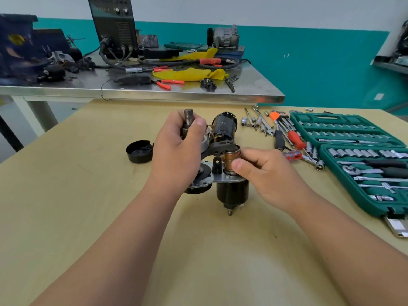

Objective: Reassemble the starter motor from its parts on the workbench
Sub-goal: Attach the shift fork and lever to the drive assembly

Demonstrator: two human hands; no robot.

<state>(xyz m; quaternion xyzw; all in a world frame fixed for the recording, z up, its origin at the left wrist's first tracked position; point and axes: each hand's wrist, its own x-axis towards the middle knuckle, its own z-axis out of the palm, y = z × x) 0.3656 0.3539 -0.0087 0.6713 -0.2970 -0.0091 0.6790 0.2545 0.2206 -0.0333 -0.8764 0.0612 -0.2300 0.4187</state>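
Head view, single frame. Your left hand [178, 149] is wrapped round the steel shaft [188, 117] of the starter motor's drive end, fingers and thumb curled tight. That holds the part-built assembly upright above the workbench [88, 195] and leaves the other hand free for fine work.

Your right hand [262, 173] pinches the copper-coloured plunger [230, 161] between thumb and fingertips. The plunger stands out of the top of the black solenoid body [231, 192], which hangs below the mounting plate with its terminal stud pointing down.

The black shift lever [220, 147] arches from the shaft side across to the plunger's upper end — probably the joint you are trying to seat. Whether the fork has actually hooked the plunger is hidden by your thumb.

The motor housing [224, 125] lies on its side just behind the assembly. The black end cap [139, 151] sits open side up, well to the left — both look kept back for later steps.

The socket set [353, 138] lies open at right, within reach for the fasteners.
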